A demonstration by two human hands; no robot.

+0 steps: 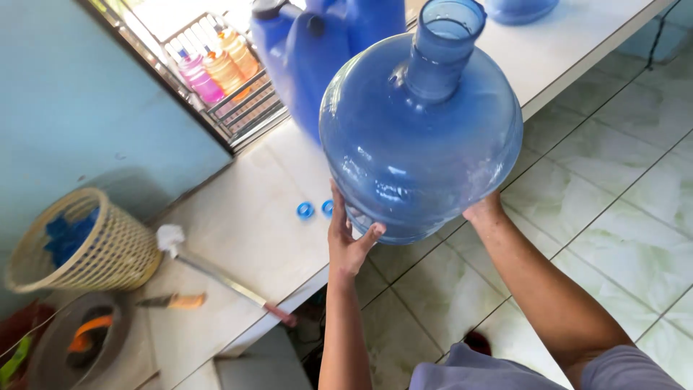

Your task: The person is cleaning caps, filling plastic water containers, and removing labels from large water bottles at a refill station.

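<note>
Empty blue water jug (419,137) held off the white counter (238,231), left hand (348,242) gripping its base at 7 o'clock, right hand (482,211) mostly hidden at 5; best to keep both palms underneath, neck up.

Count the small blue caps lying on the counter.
2: both small blue caps lie side by side on the counter, just left of the left hand. Others may be hidden behind the big jug.

Pale blue wall (79,101) stood on the left. A white tiled counter (245,231) ran diagonally beneath a barred window (216,79), bright daylight coming through. Floor (613,188) of glossy pale green marbled tiles, dark grout lines.
</note>
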